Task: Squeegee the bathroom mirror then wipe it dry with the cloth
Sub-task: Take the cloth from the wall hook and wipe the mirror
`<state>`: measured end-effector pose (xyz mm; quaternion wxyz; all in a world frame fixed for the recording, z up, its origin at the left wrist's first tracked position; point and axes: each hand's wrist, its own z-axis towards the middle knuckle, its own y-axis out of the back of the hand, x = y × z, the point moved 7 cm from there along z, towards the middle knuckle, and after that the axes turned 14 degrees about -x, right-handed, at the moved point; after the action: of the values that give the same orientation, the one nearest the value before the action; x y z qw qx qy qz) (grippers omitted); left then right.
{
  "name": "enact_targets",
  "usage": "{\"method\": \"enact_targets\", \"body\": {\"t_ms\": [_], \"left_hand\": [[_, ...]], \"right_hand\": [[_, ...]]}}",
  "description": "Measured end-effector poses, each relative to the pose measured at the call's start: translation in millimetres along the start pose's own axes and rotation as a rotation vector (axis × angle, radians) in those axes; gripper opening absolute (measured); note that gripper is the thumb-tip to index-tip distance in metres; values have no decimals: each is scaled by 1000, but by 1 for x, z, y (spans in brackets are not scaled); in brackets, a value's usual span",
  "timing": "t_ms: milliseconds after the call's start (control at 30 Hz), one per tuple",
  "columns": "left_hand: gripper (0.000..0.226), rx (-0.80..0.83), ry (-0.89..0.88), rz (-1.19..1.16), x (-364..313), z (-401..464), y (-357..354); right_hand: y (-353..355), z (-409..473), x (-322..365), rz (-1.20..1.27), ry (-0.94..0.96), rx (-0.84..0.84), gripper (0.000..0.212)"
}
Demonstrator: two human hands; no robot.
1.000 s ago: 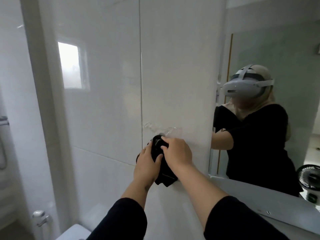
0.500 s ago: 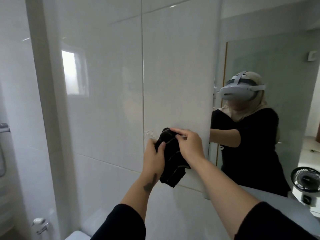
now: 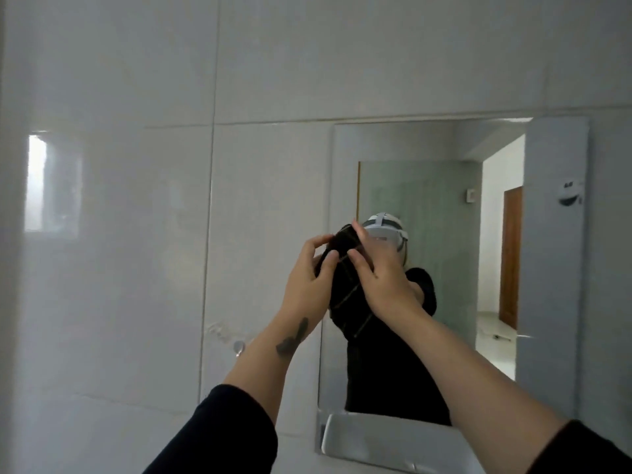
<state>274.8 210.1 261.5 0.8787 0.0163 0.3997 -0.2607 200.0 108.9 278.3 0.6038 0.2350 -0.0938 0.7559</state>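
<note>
The cloth (image 3: 345, 289), black and bunched, hangs in front of the left edge of the mirror (image 3: 444, 268), held up between both hands about halfway up the glass; whether it touches the glass cannot be told. The left hand (image 3: 307, 285) grips the cloth's left side, its fingers curled around the fabric with the thumb pressed on the front of the bundle. The right hand (image 3: 383, 278) covers the cloth's right side from in front, its fingers closed over the top fold and its thumb pinching the fabric near the left thumb, so the two hands meet at the top of the cloth while its lower end dangles free below them. Both forearms rise from black sleeves (image 3: 225, 436) at the bottom of the frame, and a dark mark (image 3: 292, 336) shows on the left forearm below the wrist. The mirror reflects a person in black wearing a white headset (image 3: 386, 229), and an open doorway to the right of them. A shelf (image 3: 383, 439) runs just under the mirror's lower edge. Left of the mirror, on the white tiled wall (image 3: 136, 234), a small clear hook (image 3: 238, 346) sits low down, near the left forearm.
</note>
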Motion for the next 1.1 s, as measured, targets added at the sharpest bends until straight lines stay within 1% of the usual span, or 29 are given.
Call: {"method": "enact_targets", "body": {"t_ms": [67,100,233,300,400,500,567,633,667,767,833,900,1000,1100], "left_hand": [[25,-16,-51,41,-2,8,-8],[28,-28,-92,115,-1,12,-10],[47,-47,-287,542,18,32,-22],[56,-6,-289,666,31,42,-32],[76,47,-288,757,48,50,-45],[103,85,-303,801,63,51,-52],[116,94,-322,838,68,49,-55],[120,82,-323,849,69,47,-54],[121,73,-324,845,69,47,-54],[127,64,-330,844,70,48,-55],[128,63,-331,848,72,49,-55],[124,70,-341,852,71,48,-55],[112,68,-367,846,69,46,-54],[114,70,-367,853,68,45,-54]], "right_hand": [[19,20,2,-99,78,-61,47],[26,31,5,-145,121,-89,47],[40,80,34,-362,332,-233,47],[39,106,52,-435,411,-313,47],[27,143,74,-559,497,-394,47],[0,166,75,-738,559,-378,49],[-20,163,62,-841,639,-380,49],[-33,150,46,-824,701,-420,48],[-38,142,37,-815,719,-411,48],[-51,124,22,-860,760,-314,62],[-55,125,23,-905,777,-274,66],[-57,138,31,-933,782,-276,64],[-51,169,45,-920,722,-284,60],[-45,181,50,-911,698,-305,58]]}}
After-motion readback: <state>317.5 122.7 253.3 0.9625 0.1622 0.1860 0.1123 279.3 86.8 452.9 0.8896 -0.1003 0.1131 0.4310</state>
